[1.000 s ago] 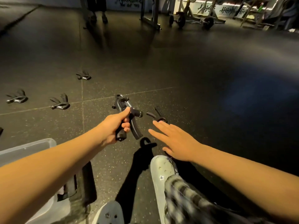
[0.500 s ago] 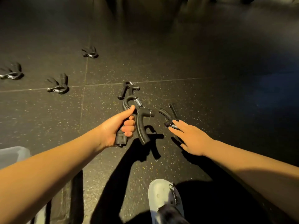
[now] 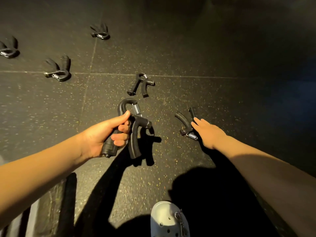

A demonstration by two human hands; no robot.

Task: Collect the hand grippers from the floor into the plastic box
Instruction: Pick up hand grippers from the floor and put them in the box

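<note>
We record the left hand closed in a fist round one handle of a black hand gripper. The thumb lies along the top of that handle, just under the curved head. The other handle and the steel spring stand free to the right of the curled fingers. This hand gripper is held clear of the floor, and its shadow falls on the speckled surface below it.

The right hand is flat and palm down, with the fingers straight and close together. Its fingertips reach a second gripper lying on the floor, and the hand covers the near side of that gripper. We cannot tell whether the fingers press on it.

A third gripper lies on the floor beyond the left hand, just short of a floor seam and apart from both hands. Well off to the left lie a fourth gripper, a fifth gripper and, farthest away, a sixth gripper. A pale shoe shows at the bottom edge.
</note>
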